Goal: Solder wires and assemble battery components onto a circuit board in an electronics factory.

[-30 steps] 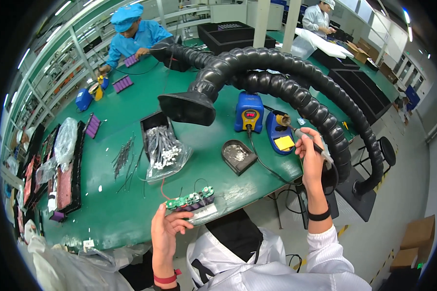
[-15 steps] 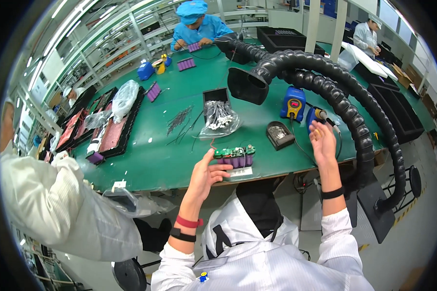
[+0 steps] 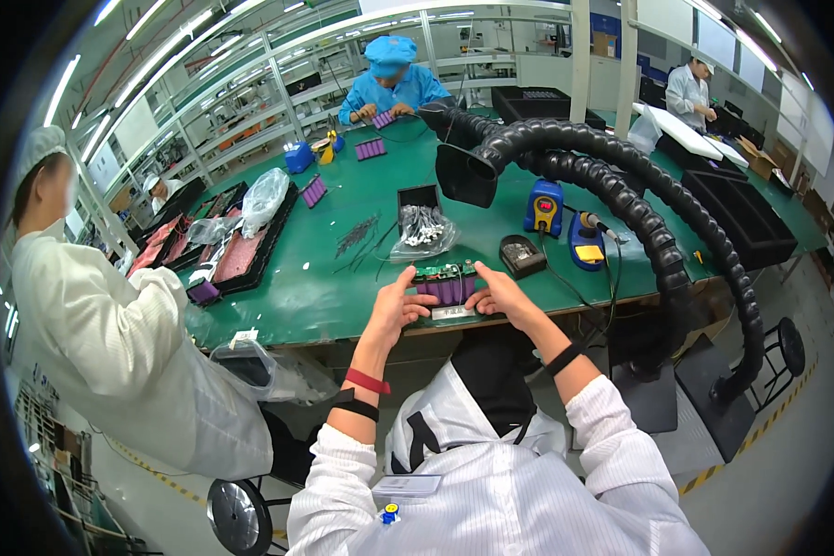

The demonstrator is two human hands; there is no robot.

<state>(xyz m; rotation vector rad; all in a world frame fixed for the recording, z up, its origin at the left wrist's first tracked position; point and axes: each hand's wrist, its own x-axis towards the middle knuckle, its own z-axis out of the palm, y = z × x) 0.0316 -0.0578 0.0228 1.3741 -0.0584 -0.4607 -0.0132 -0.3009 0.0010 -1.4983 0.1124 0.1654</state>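
Holding pack (purple), left hand, right hand

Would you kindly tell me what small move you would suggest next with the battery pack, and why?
I would probably turn the battery pack slightly to check its circuit board: the left hand and right hand hold its opposite ends, and the soldering iron rests in its stand.

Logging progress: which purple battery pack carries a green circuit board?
The battery pack between the wearer's left hand and right hand: green board atop; others show none.
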